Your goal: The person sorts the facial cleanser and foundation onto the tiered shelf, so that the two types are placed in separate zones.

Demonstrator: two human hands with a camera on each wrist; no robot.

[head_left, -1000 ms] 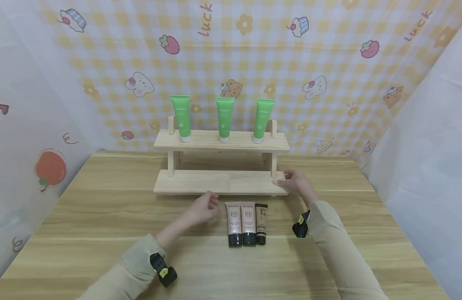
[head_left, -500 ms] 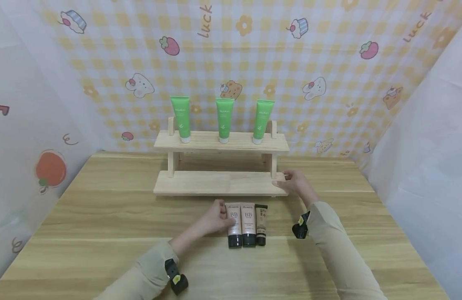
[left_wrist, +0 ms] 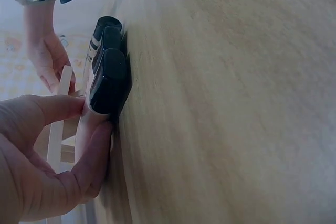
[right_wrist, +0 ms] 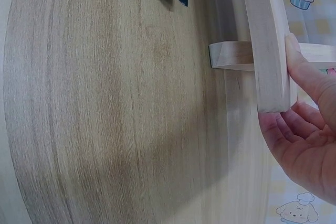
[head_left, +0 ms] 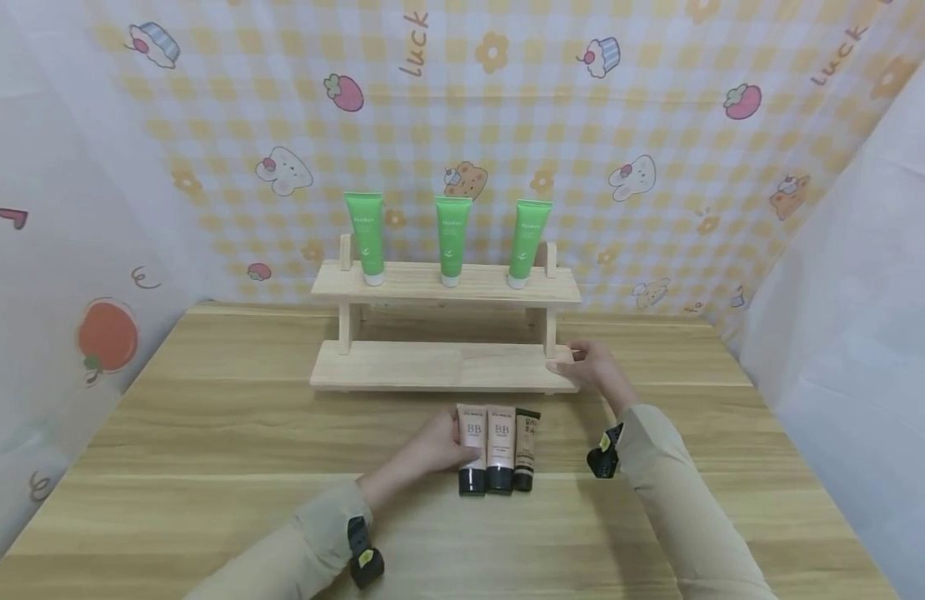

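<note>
My left hand (head_left: 435, 442) pinches the leftmost BB cream tube (head_left: 473, 432) between thumb and fingers. That tube's black cap (left_wrist: 108, 80) is nearest in the left wrist view. Beside it lie a second BB cream tube (head_left: 501, 437) and a slimmer tan tube (head_left: 525, 450) with dark ends. My right hand (head_left: 593, 367) grips the right end of the wooden shelf's lower board (head_left: 425, 367). In the right wrist view its thumb (right_wrist: 304, 69) lies on the board's upper face, with the other fingers curled beneath.
Three green tubes, left (head_left: 368, 237), middle (head_left: 452, 240) and right (head_left: 529, 242), stand caps down on the upper board (head_left: 410, 286). A patterned cloth (head_left: 402, 125) hangs close behind the shelf. The wood-grain table (head_left: 245, 433) extends to both sides.
My left hand has moved right and toward me, from in front of the shelf to the leftmost BB cream tube, and has taken hold of it. My right hand has stayed on the shelf.
</note>
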